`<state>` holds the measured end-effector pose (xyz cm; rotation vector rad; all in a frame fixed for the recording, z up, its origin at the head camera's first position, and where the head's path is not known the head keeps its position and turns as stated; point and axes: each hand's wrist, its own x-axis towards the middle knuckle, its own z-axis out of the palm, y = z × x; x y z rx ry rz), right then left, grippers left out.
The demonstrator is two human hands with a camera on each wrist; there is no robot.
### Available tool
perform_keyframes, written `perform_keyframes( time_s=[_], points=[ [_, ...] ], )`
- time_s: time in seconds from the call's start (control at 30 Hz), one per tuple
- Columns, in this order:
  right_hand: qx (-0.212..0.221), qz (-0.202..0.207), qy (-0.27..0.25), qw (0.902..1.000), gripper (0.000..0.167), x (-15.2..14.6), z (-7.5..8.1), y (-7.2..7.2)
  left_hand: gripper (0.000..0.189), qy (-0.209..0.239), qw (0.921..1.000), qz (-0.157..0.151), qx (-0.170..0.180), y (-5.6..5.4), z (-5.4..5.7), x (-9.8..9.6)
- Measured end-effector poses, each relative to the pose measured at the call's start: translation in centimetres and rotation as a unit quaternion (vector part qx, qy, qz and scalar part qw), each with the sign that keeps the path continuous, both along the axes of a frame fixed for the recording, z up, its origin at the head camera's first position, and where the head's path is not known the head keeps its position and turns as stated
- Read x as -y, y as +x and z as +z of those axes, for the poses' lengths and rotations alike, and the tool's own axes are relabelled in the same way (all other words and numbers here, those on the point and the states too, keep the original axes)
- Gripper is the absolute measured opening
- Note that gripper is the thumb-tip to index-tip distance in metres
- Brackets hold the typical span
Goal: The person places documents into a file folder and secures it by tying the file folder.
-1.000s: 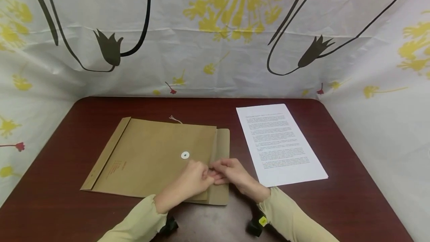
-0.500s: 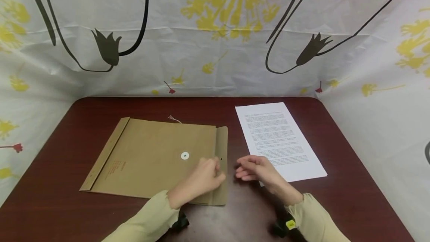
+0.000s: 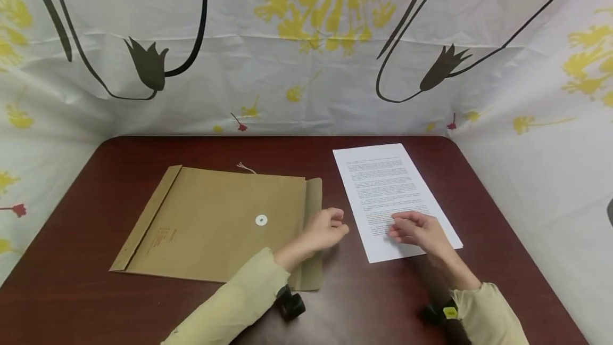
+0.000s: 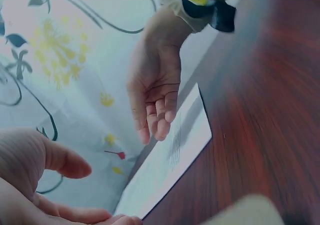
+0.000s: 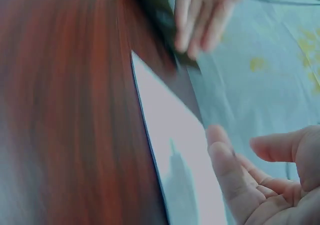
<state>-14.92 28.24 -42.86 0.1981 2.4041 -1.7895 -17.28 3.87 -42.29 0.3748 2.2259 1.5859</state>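
Observation:
A brown paper document envelope (image 3: 215, 217) lies on the table's left half, a white button disc on its face and its flap (image 3: 313, 196) folded out to the right. To its right rests a stack of printed paper sheets (image 3: 383, 185). My left hand (image 3: 325, 229) hovers past the flap's right edge, fingers loosely bent, holding nothing. Above the lower part of the paper hangs my right hand (image 3: 419, 233), empty, thumb apart from the fingers. In the left wrist view the right hand (image 4: 157, 85) shows relaxed fingers over the paper (image 4: 170, 160).
The dark red table (image 3: 364, 302) runs to a patterned white curtain (image 3: 268, 68) at the back and both sides. A white string (image 3: 246, 167) sticks out beyond the envelope's far edge. Black wrist cameras (image 3: 290, 304) sit under both sleeves.
Both hands have moved right: the left from the envelope's face to past the flap, the right from the flap to above the paper. The hands, together at first, have parted. The envelope stays put.

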Motion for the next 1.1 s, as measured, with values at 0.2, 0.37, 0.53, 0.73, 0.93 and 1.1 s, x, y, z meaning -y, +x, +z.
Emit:
perform_keyframes(
  time_s=[0.2,0.37,0.53,0.73,0.93,1.1],
  points=[
    [0.013,-0.026,0.109,0.9936,0.044,-3.7,0.8,-0.2,0.055,0.032,0.9949,0.042,0.086,-1.1,-0.5,-2.1],
    [0.033,-0.048,0.209,0.9762,0.048,-6.1,0.7,-0.3,0.053,0.057,0.9877,0.084,0.119,-1.4,-0.5,-3.3],
    [0.031,-0.063,0.295,0.9530,0.050,-7.9,0.8,-0.4,0.032,0.091,0.9804,0.102,0.142,-1.6,-0.1,-4.2],
    [0.038,-0.044,0.388,0.9199,0.054,-9.2,0.9,-1.1,0.028,0.133,0.9640,0.144,0.180,-1.9,0.0,-4.9],
    [0.086,-0.068,0.352,0.9297,0.060,-9.4,0.6,-1.5,0.043,0.206,0.9291,0.182,0.247,-2.2,0.0,-4.9],
    [0.109,-0.070,0.340,0.9317,0.052,-9.7,0.6,-1.3,0.030,0.243,0.9082,0.196,0.279,-2.7,-0.6,-4.7]
  ],
)
